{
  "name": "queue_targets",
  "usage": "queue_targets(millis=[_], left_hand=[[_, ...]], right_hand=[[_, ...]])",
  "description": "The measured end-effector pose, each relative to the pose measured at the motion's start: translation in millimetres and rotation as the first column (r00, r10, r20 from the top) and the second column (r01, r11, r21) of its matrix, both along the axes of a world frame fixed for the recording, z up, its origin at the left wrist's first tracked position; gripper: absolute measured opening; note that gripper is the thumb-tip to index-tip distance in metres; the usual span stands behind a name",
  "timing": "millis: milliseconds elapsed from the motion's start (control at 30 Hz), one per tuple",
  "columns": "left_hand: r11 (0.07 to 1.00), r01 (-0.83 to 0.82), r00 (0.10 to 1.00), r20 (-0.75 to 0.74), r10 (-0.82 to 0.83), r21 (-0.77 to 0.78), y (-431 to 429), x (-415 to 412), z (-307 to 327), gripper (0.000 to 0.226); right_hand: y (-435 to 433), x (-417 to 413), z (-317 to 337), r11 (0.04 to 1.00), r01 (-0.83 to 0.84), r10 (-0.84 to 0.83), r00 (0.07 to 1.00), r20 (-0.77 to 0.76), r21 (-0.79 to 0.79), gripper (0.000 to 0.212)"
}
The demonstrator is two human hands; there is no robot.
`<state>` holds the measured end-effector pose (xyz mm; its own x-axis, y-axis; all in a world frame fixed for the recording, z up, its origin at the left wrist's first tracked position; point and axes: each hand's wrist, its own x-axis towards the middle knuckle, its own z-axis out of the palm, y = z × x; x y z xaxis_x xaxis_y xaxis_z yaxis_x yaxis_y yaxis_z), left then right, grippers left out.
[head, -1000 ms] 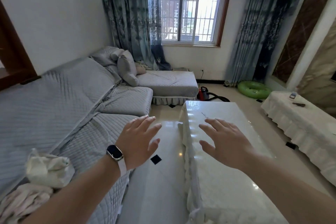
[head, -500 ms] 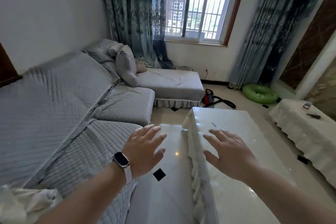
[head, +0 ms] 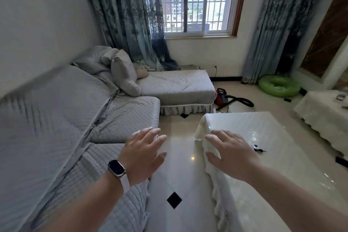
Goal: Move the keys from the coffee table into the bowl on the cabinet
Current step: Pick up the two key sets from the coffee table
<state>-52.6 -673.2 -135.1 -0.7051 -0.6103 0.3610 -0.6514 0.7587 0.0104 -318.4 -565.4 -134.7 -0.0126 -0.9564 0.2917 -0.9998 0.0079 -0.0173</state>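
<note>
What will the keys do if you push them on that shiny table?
The keys lie flat on the glossy table, so they'd probably slide, not roll. They look small, so likely light. They seem a loose bunch, so they'd probably dangle when lifted.

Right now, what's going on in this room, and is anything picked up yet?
Nothing is picked up yet. A person stands between the sofa and the coffee table, both hands out and open. The right hand hovers over the table's near corner, just short of the keys lying on the tabletop. The left hand, with a watch on its wrist, is over the floor. No bowl is in view.
</note>
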Motion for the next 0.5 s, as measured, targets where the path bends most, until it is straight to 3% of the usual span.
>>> queue_targets(millis=[267,500], left_hand=[[0.998,-0.058,0.997,0.045,0.057,0.016,-117.8,-63.4,11.4,0.046],[0.999,-0.010,0.999,-0.040,0.011,0.031,-191.5,-121.1,5.2,0.045]], right_hand=[[-131.1,-68.8,-3.1,0.998,-0.053,0.053,0.998,0.029,-0.020,0.048],[-197.5,-109.7,0.0,0.999,-0.044,0.044,0.998,0.045,0.002,0.051]])
